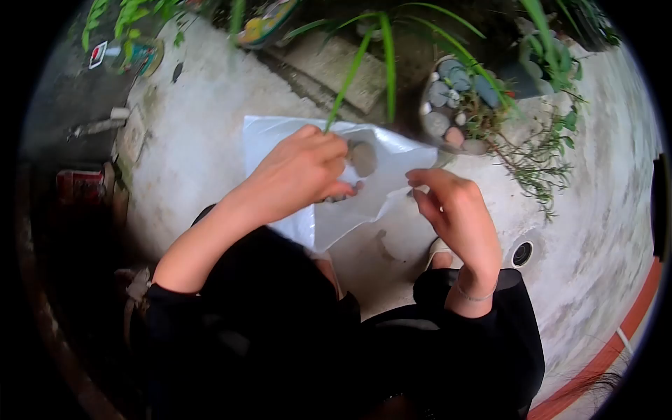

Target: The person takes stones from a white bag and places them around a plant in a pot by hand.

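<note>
with left hand (308, 168) curled over plastic sheet (386, 168), above pale floor (185, 161), and right hand (451, 206) at its edge — cannot tell either grip — could tear or slip if tugged unevenly.

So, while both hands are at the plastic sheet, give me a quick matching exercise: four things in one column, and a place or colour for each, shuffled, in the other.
Column one:
1. Plastic sheet
2. Stones
3. Bracelet
4. Hole

Column two:
A. On the wrist of the right hand
B. Dark and round, in the pale floor
C. White, partly see-through, beneath the left hand
D. Mostly grey, with a pinkish one among them

Right pairs: 1-C, 2-D, 3-A, 4-B.
</note>
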A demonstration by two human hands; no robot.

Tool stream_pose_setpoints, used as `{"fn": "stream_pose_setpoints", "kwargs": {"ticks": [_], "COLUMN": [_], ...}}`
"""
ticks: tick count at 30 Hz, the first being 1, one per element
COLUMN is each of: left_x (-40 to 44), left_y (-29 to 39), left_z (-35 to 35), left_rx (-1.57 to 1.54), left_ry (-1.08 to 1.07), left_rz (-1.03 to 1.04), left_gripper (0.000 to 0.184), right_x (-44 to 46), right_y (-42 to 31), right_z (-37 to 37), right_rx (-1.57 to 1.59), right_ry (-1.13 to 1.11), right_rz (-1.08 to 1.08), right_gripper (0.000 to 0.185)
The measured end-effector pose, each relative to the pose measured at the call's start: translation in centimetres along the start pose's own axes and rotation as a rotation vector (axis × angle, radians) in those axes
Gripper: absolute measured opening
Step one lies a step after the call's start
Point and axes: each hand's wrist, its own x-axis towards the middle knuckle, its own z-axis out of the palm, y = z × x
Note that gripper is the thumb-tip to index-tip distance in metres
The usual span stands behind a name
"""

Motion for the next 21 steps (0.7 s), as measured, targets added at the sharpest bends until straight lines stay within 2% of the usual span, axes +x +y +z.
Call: {"fn": "stream_pose_setpoints", "kwargs": {"ticks": [1,3,5,7,8,10,12,16,18,21], "left_x": [-1.4,-3.0,-3.7,-4.5,-4.3,-4.5,-4.6,-4.4,-4.5,-4.2], "left_y": [0.5,2.1,2.6,3.0,3.0,2.9,3.0,2.7,2.6,3.0], "left_z": [0.1,0.0,-0.3,-0.7,-0.8,-1.0,-0.6,0.2,0.4,0.4], "left_rx": [0.001,0.135,0.123,0.126,0.126,0.221,0.15,0.07,0.066,0.055], "left_ry": [-0.006,-0.093,-0.047,-0.045,-0.046,-0.015,-0.026,-0.023,-0.002,0.006], "left_rz": [-0.022,-0.07,-0.093,-0.126,-0.126,-0.125,-0.101,-0.067,-0.077,-0.079], "left_gripper": [0.029,0.034,0.036,0.026,0.026,0.013,0.009,0.007,0.007,0.006], "right_x": [1.1,2.8,3.6,5.7,6.4,7.5,7.8,5.2,3.9,3.6], "right_y": [0.5,1.6,2.6,5.3,6.6,9.1,11.9,12.5,11.5,11.5], "right_z": [1.5,4.0,6.5,11.2,12.4,15.3,17.8,20.4,20.8,21.7], "right_rx": [0.016,-0.028,-0.054,-0.152,-0.209,-0.258,-0.312,-0.412,-0.512,-0.549], "right_ry": [-0.012,-0.235,-0.315,-0.463,-0.47,-0.488,-0.603,-0.617,-0.473,-0.442], "right_rz": [-0.011,-0.081,-0.07,-0.111,-0.093,-0.084,0.027,-0.07,-0.16,-0.188], "right_gripper": [0.023,0.024,0.021,0.02,0.019,0.018,0.017,0.015,0.014,0.015]}}
